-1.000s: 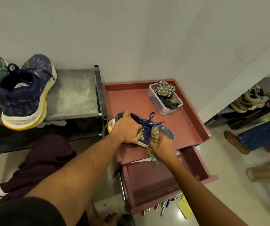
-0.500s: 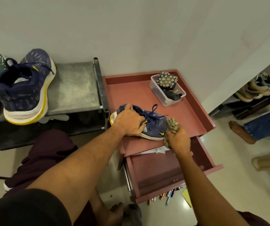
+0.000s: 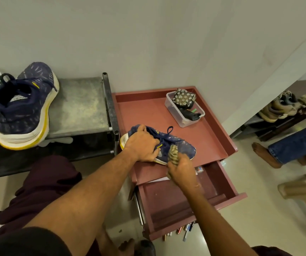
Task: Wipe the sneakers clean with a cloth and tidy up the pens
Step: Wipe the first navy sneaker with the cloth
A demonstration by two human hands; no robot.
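Midway, I judge: the left hand [image 3: 141,145] grips the navy knit sneaker [image 3: 182,147], the right hand [image 3: 181,169] clutches a bunched striped tan cloth [image 3: 172,154] against its side. The scattered coloured pens [image 3: 182,230] at six o'clock are not yet tidied.

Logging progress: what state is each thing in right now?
Navy laced sneaker on the red cabinet top, gripped at its heel end by the left hand.
Striped tan cloth, bunched in the right hand, pressed on that sneaker's side.
Red drawer, pulled open.
Clear plastic box, lidless, holding a floral pouch.
Second navy sneaker, standing on the grey metal shelf, untouched.
Pens, on the floor under the drawer front.
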